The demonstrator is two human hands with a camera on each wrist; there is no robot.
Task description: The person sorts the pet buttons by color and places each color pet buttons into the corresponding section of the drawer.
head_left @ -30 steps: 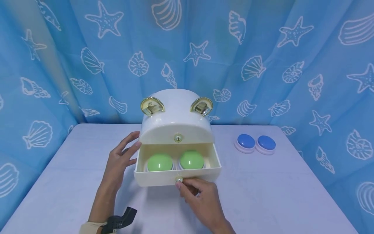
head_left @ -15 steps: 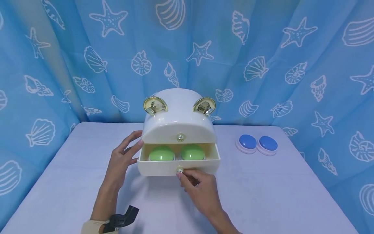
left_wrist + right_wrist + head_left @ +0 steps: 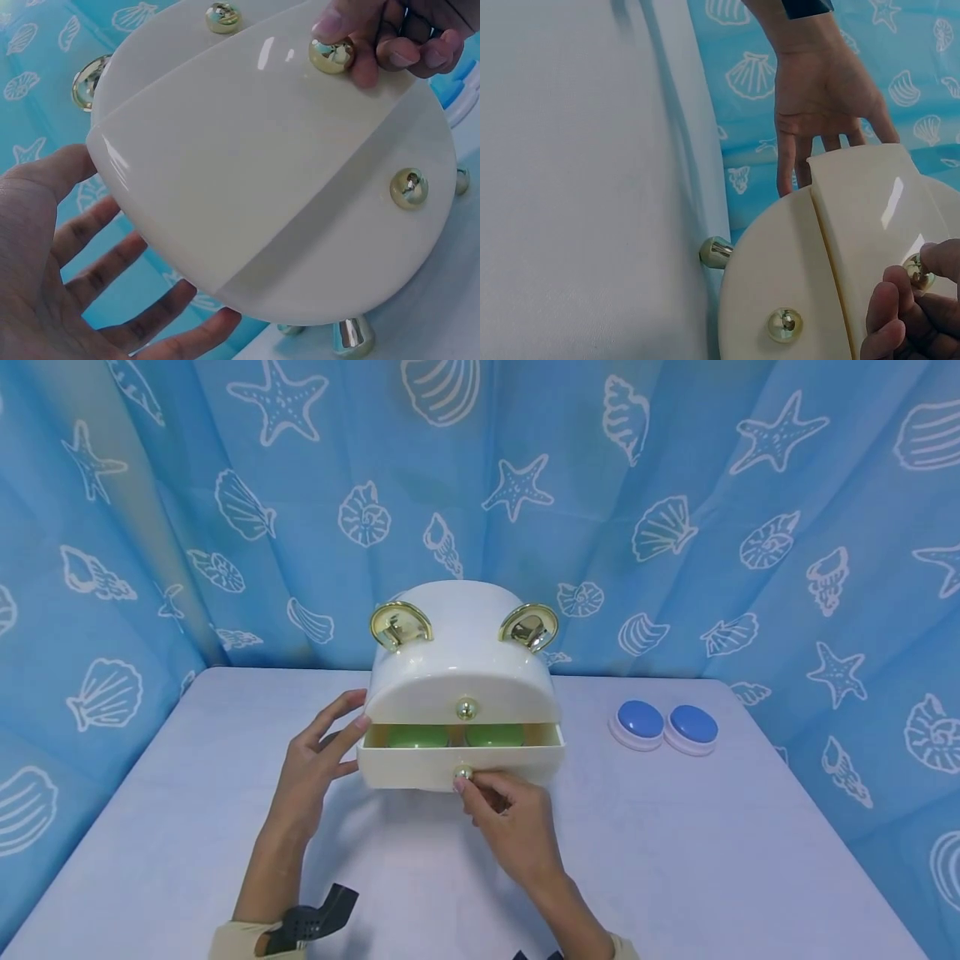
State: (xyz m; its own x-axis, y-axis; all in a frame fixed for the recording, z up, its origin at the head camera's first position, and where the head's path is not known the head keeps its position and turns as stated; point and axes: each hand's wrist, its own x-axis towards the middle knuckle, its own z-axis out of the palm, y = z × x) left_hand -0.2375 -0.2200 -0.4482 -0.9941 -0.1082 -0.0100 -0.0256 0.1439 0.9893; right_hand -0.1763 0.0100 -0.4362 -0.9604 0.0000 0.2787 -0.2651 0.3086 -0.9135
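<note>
A white rounded box (image 3: 465, 656) with gold ears stands on the table. Its middle drawer (image 3: 420, 768) is pulled partly out, and two green-topped round things, one of them this green dome (image 3: 495, 735), show inside over the front panel. My right hand (image 3: 517, 827) pinches the drawer's gold knob (image 3: 463, 772) between thumb and fingers. At the box's left side, my left hand (image 3: 311, 768) rests with spread, fairly straight fingers touching the wall. The left wrist view shows another gold knob (image 3: 409, 187) on the lower front, below the drawer.
Two blue-topped round things with pale bases, a left one (image 3: 637, 725) and a right one (image 3: 692, 729), sit side by side on the white table (image 3: 712, 852), right of the box. A blue curtain (image 3: 300, 527) with shell prints hangs behind.
My right hand has pushed the drawer inward by its knob, so less of the green tops shows. My left hand has stayed at the box's side. The head view has shifted slightly.
</note>
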